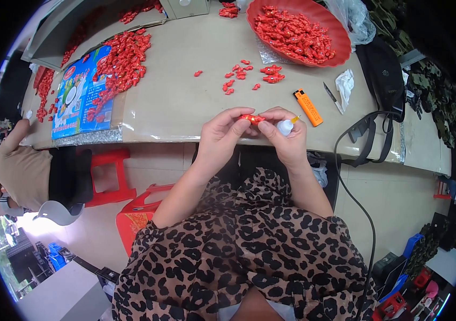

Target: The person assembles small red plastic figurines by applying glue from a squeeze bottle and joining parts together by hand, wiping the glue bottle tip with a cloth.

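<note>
Near the table's front edge, my left hand (218, 138) pinches a small glossy red figure-like piece (251, 119) between thumb and fingertips. My right hand (290, 148) grips the piece's other end with its thumb and forefinger. Tucked in that same hand is a small white squeeze bottle (284, 127) with a thin yellow nozzle pointing up and to the right. Just beyond the hands, several loose red pieces (240, 75) lie scattered on the table (169, 101). An orange lighter (308, 108) lies to the right of my right hand.
A red bowl (344, 51) heaped with red pieces stands at the back right. More pieces lie on blue printed cardboard (67, 120) at left. Tweezers-like metal tool (330, 93), crumpled tissue (345, 83), black bag (383, 75) and a cable (357, 203) are at right. Another person (25, 166) sits left.
</note>
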`<state>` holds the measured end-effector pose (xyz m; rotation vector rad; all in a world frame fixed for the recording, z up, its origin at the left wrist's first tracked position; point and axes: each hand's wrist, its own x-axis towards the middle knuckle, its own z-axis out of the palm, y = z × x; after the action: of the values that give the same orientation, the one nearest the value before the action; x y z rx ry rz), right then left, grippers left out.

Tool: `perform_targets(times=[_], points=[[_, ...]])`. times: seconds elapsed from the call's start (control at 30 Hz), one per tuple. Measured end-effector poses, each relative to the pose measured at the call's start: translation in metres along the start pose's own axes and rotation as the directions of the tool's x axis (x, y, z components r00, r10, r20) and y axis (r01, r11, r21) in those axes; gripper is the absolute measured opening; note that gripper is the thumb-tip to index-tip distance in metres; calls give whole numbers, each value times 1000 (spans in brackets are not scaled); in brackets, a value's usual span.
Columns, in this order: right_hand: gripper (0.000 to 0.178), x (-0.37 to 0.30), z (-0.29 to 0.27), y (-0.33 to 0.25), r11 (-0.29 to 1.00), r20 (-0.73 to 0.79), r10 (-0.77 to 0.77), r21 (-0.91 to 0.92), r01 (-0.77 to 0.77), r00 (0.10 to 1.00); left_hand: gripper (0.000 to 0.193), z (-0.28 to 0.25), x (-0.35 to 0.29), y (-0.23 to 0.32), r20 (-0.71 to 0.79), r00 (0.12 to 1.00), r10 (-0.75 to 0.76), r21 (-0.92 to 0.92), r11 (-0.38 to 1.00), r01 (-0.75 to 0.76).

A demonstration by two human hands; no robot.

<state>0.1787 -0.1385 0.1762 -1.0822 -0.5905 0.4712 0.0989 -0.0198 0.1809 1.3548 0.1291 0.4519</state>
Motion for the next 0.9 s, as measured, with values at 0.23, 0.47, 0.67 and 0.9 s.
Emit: perform_targets(times=[0.23,0.47,0.67,0.9], points=[[6,2,-1,0,999,11,-37,-40,37,999,24,-1,2,-4,42,981,-188,-228,954,193],[3,3,4,1,997,-25,-40,-70,38,999,24,-5,4,-8,48,977,-206,-253,944,211],[2,6,2,-2,998,-13,-26,-63,26,1000,23,-5,7,-10,56,978,-200,-223,953,207],[13,-1,-1,3,999,-184,-20,40,28,983,15,4,8,-3,28,980,-197,-223,954,198]])
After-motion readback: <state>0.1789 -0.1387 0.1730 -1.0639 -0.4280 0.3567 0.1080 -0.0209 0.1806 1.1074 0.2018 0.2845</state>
